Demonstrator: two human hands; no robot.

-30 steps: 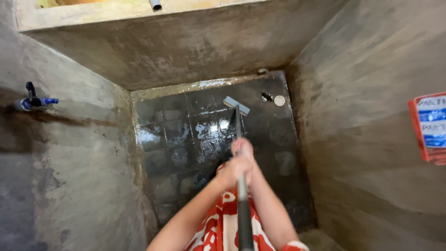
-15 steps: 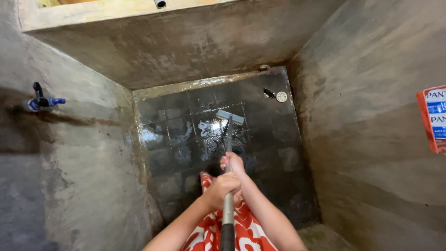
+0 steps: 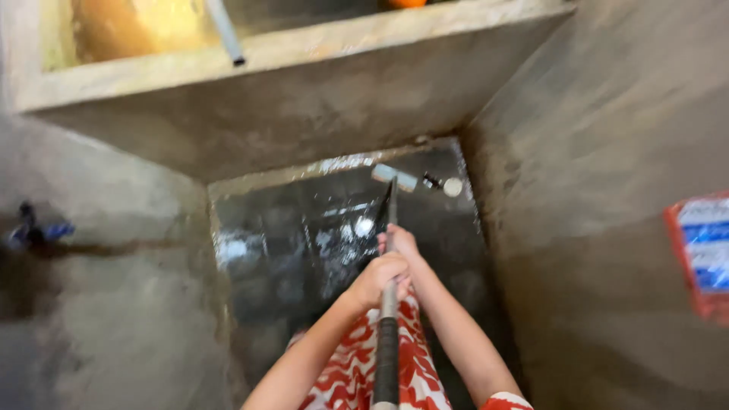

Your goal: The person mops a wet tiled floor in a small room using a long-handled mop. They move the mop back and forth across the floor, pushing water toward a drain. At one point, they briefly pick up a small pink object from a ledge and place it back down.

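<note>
I look down into a deep concrete tank with a wet, dark tiled floor (image 3: pixel 304 250). Both hands grip a long-handled brush. My left hand (image 3: pixel 376 277) is wrapped around the pole (image 3: pixel 387 349) lower down. My right hand (image 3: pixel 400 241) holds it just above, nearer the head. The pale brush head (image 3: pixel 394 178) rests on the floor at the far edge, close to the back wall. Red and white patterned cloth (image 3: pixel 364 372) shows under my arms.
A round drain plug (image 3: pixel 452 187) and a small dark fitting (image 3: pixel 431 181) lie at the far right corner of the floor. A blue tap (image 3: pixel 34 231) sticks out of the left wall. A pipe (image 3: pixel 225 32) hangs over the ledge. A red and blue sign (image 3: pixel 702 254) is on the right wall.
The brush head has moved away from me toward the back wall, after being drawn nearer half a second ago. My hands shifted slightly right along with the pole.
</note>
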